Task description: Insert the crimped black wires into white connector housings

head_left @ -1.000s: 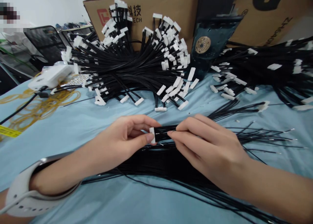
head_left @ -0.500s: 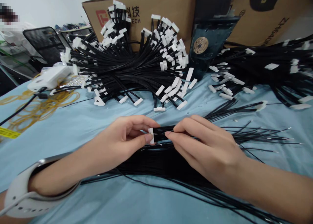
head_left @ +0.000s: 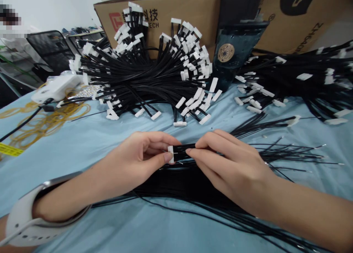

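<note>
My left hand [head_left: 146, 153] pinches a small white connector housing [head_left: 171, 154] between thumb and fingers. Several black wires run out of the housing's right side. Close by on the right, my right hand [head_left: 228, 161] is closed, thumb and index finger pinching a thin black wire [head_left: 182, 153] whose bare metal tip is at the housing. Whether that tip is inside a slot is too small to tell. Beneath both hands lies a thick bundle of loose black wires [head_left: 176, 185]. More wire ends with metal terminals [head_left: 314, 157] fan out past my right hand.
A large heap of finished wire harnesses [head_left: 149, 72] with white connectors lies behind my hands, against a cardboard box [head_left: 182, 10]. A dark blue tumbler [head_left: 231, 58] stands beside it. More harnesses [head_left: 298, 76] lie right. Yellow rubber bands [head_left: 41, 124] and a white device [head_left: 56, 88] lie left.
The metal tip of the pinched wire shows shorter and closer to the white connector housing. Both hands keep nearly the same place; the view has shifted slightly.
</note>
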`<state>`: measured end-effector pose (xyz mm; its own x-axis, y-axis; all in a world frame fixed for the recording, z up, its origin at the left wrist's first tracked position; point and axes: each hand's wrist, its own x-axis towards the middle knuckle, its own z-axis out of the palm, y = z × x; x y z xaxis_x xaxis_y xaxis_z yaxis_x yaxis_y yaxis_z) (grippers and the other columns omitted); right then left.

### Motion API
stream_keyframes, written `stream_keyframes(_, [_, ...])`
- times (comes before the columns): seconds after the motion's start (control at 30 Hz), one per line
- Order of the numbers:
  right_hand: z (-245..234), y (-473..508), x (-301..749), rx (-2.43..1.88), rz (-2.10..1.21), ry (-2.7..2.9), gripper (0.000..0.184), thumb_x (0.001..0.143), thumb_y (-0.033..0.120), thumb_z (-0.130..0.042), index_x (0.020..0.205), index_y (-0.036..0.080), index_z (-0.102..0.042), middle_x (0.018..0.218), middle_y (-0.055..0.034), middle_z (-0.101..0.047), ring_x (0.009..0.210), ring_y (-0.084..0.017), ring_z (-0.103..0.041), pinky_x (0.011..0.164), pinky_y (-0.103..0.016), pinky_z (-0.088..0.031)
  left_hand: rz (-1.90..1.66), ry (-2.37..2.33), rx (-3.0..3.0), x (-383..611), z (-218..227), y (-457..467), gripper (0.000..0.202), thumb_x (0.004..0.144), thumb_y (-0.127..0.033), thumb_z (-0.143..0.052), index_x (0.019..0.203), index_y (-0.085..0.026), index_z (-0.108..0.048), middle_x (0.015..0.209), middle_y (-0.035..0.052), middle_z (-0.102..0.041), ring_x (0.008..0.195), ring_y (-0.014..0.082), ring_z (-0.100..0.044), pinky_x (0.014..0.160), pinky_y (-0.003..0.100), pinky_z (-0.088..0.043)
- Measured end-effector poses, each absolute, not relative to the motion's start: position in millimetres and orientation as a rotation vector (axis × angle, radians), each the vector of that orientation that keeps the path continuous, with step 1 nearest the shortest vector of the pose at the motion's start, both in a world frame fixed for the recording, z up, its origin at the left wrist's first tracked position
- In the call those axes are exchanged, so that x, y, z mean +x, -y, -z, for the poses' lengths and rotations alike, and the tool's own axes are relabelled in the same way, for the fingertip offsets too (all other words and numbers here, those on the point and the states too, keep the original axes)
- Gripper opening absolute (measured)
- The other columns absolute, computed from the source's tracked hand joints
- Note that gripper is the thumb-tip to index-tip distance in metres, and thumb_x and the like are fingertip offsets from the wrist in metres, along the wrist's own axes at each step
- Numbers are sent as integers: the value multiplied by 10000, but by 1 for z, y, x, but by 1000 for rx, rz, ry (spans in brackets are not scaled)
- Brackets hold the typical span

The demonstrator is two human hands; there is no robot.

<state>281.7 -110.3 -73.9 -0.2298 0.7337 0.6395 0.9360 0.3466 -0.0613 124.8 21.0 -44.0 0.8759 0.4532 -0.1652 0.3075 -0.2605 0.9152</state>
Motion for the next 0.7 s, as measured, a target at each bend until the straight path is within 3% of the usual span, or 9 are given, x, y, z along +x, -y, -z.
stream_keyframes(0.43, [76,107,281,-1428,383,1984,184,805,-23,-515,762,55,-676,719,-71,-550,646,-133,-445,562,-281,-415,-156,-534,1956,127,40,-17,177,839,-126,-540,953,-175,-666,807,-21,-733,743,109,-676,656,149,-521])
stream_keyframes(0.7, [79,106,277,-1393,391,1969,183,816,-15,-511,806,75,-670,770,-82,-610,684,-147,-526,626,-288,-473,-209,-508,2121,124,41,-7,240,855,-151,-501,1014,-191,-676,962,-22,-732,845,134,-672,706,167,-531])
